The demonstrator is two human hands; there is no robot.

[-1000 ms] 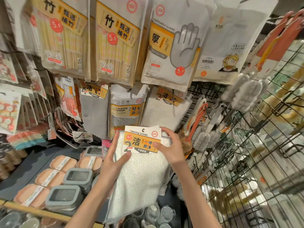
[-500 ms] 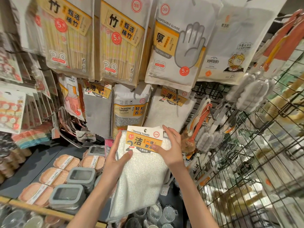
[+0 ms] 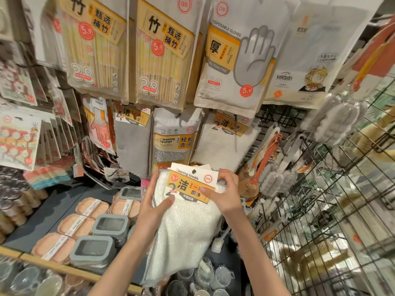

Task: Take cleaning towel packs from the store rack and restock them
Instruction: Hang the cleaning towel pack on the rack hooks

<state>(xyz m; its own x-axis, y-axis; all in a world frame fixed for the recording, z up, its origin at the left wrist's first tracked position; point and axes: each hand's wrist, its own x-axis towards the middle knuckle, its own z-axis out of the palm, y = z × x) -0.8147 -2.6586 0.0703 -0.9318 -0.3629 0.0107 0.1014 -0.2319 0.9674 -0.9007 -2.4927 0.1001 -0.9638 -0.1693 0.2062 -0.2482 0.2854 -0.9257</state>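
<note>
While both forearms reach up from the bottom of the view, the left hand [image 3: 152,207] and right hand [image 3: 224,194] hold one cleaning towel pack [image 3: 188,227] between them, in front of the rack and below the goods hanging there. The left hand's fingers [image 3: 147,189] lie along the pack's left edge, with the thumb pressed onto the white cloth just under the label. The right hand grips the orange and white header card [image 3: 190,184], thumb on its face, the other fingers curled over the card's top right corner. The cloth hangs down from the card, tilted a little to the left.

Below and to the left, a shelf [image 3: 49,212] carries peach soap boxes [image 3: 84,226] and grey lidded containers [image 3: 94,251]. Clear cups [image 3: 215,276] sit beneath the pack.

Behind the held pack, a second white towel pack [image 3: 224,144] hangs on the rack, beside a cleaning sponge bag [image 3: 173,142] and a grey cloth [image 3: 132,144]. Higher up hang two bamboo chopstick packs [image 3: 162,52] and a disposable gloves bag [image 3: 237,56]. A wire grid [image 3: 320,210] with brushes runs along the right.
</note>
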